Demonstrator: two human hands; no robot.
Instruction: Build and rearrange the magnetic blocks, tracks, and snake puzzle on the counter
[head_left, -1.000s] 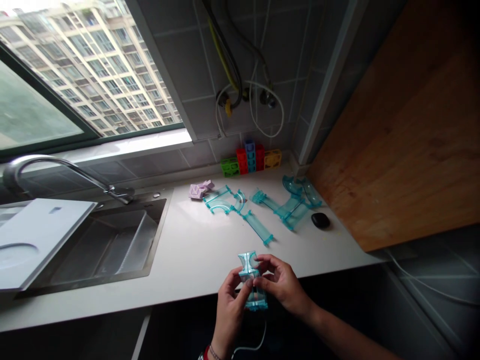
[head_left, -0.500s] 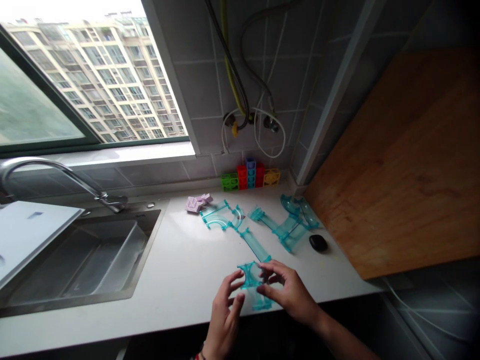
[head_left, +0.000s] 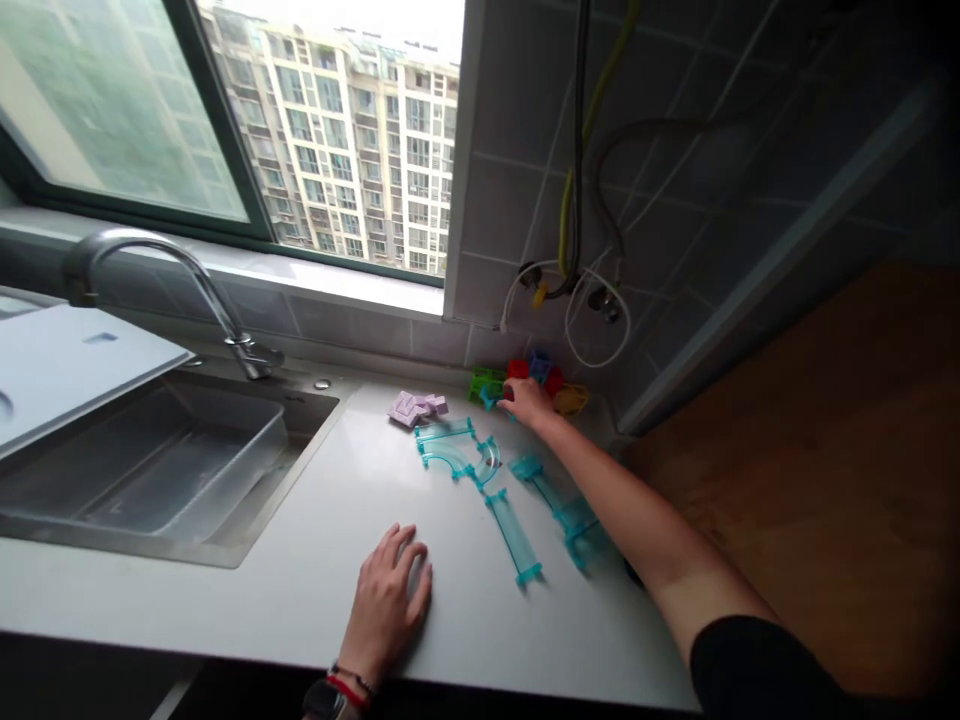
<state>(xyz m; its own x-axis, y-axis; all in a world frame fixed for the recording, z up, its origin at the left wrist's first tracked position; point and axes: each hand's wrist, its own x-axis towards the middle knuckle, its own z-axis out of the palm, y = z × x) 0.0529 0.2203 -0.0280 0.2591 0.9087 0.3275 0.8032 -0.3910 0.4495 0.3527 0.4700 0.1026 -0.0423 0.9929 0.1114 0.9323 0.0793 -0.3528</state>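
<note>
Several coloured blocks stand in a short row at centre frame, hard against the foot of the tiled wall at the far edge of the table. The right hand lies on that row, arm stretched out across the table. Its fingers are curled down over the red and blue blocks and a sliver of teal shows at the fingertips, but I cannot tell whether they pinch anything. The left hand rests flat on the table at lower centre, fingers loosely spread, holding nothing.

The blocks look like hollow moulded plastic (open lattice faces, bright gloss). They are probably light, stiff and a little slick, more likely to skid or topple than to break. Opposite side walls would make the best hold, thumb against forefinger, since the open faces give little to press on. Each block is roughly cubic, with no clear long axis. The row itself runs left to right along the wall, dipping slightly towards the right of the frame, from green at the left end to yellow at the right.

Teal track pieces lie between the two hands, lilac pieces sit just left of the row, and the sink fills the left of the frame.
</note>
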